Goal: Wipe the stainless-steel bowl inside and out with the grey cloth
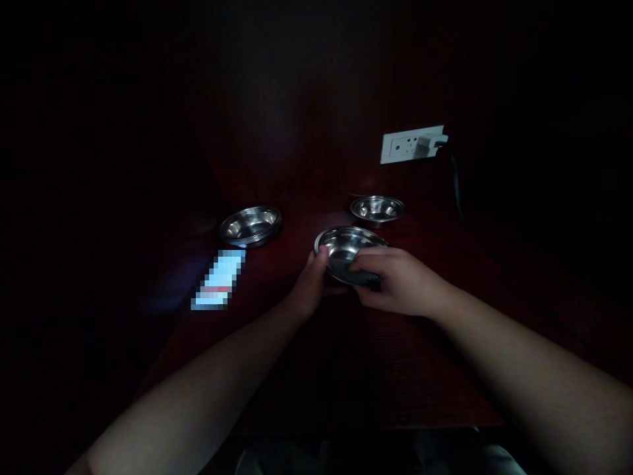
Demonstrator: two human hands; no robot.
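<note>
Two round, shiny metal bowls or stacks [251,225] [377,209] sit on the reddish table [277,280], a third bowl [341,251] clasped by its rim between left hand [311,284] and right hand [401,280].

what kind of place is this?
Likely a dimly lit indoor room, perhaps a home, though the exact type can't be told. Signs: a dark red tabletop, metal bowls on it, and a power outlet beyond it.
</note>
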